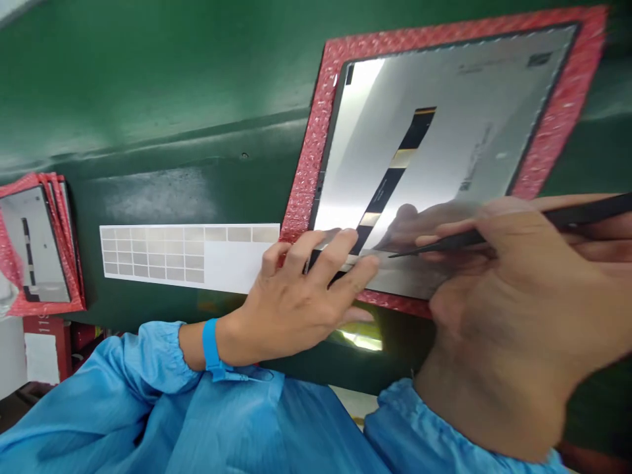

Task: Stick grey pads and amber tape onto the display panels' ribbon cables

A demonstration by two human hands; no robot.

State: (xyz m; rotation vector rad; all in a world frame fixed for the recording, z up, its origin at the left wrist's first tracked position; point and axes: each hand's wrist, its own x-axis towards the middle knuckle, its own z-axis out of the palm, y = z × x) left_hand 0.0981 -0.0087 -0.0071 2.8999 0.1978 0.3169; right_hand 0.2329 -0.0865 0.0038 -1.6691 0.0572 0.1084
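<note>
From my remote seat, I have the flat silvery panel point(459, 155) at two o'clock, lying on red bubble wrap point(312, 145) over the green tabletop point(162, 99). A dark strip with gold-coloured bands point(392, 176) crosses its face, slanting from one o'clock down toward seven.

At six o'clock, just below centre, I see the left hand point(296, 299): its fingers are loosely spread and bent, their tips resting over the strip's lower end and the panel's near edge, gripping nothing that I can make out. A blue wristband point(210, 345) circles that wrist, toward eight.

At four o'clock my view has the right hand point(533, 289), thumb and fingers pinched around a thin black pointed tool point(444, 245). Its tip points toward nine, close to the left fingertips and over the panel; whether it touches the surface, I cannot tell.

Toward nine I find a white sheet printed with grey rectangles point(190, 253), and farther out a pile of wrapped panels point(42, 250)
</note>
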